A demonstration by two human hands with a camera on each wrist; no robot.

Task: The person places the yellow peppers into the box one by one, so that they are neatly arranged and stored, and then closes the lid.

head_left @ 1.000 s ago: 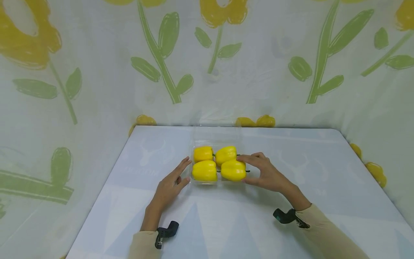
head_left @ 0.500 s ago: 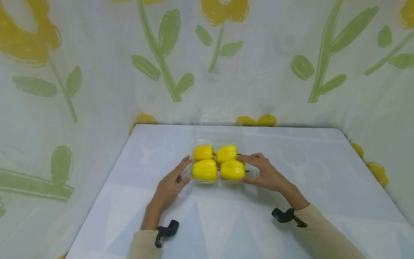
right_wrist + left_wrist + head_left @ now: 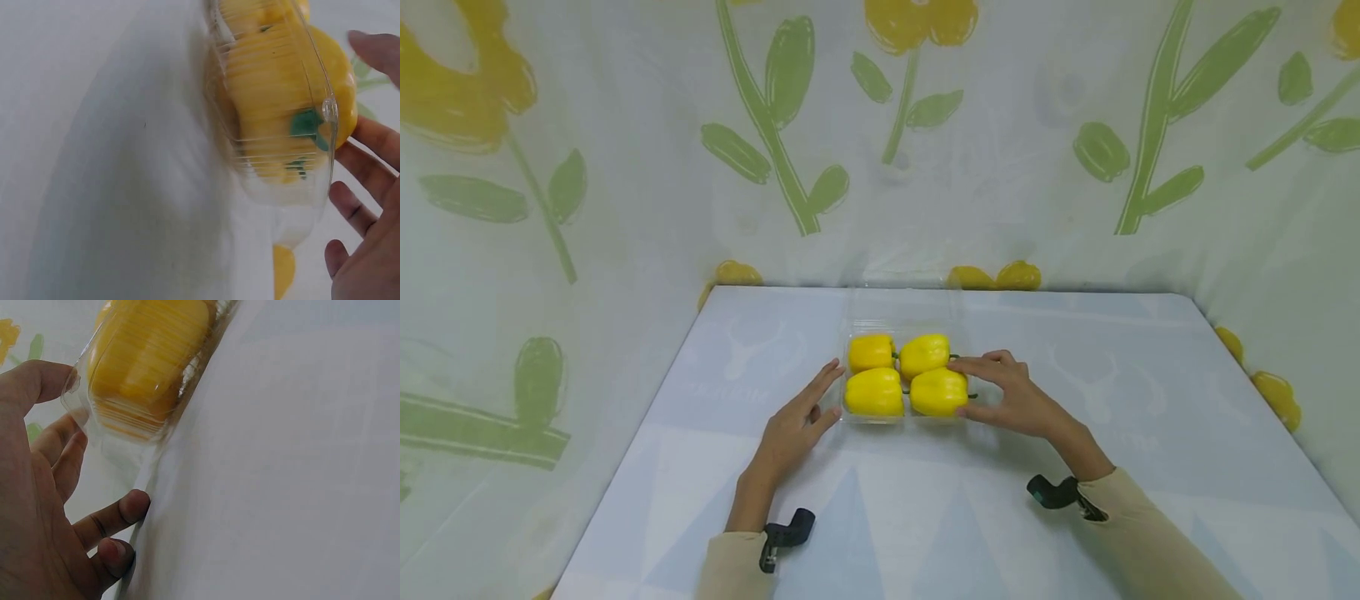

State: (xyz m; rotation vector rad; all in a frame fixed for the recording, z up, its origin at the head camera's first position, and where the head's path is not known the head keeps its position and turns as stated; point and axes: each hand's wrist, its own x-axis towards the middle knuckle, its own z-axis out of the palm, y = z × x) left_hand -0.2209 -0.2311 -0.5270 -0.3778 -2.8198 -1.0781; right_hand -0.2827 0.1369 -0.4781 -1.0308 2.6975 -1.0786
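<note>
Several yellow bell peppers lie in two rows inside a clear plastic clamshell container (image 3: pixel 872 421), with dark green stems pointing right. My left hand (image 3: pixel 793 433) is at the container's left side; the left wrist view has its thumb and fingertips right at the clear rim (image 3: pixel 80 424). With thumb and index finger, my right hand (image 3: pixel 1018 398) spans the front right bell pepper (image 3: pixel 938 393), holding it at its right end. In the right wrist view this pepper (image 3: pixel 340 81) bulges above the rim, fingers along its far side, the thumb close to it.
The container's clear lid (image 3: pixel 902 307) stands folded back toward the table's far edge. A pale patterned table (image 3: pixel 895 517) lies beneath. Behind rises a white cloth (image 3: pixel 1000 192) printed with flowers. Each wrist carries a black camera mount (image 3: pixel 788 533).
My right hand has shifted slightly left, its thumb edging inward with the front right pepper. The left hand stays at the container's side. The head view has tilted a little.
</note>
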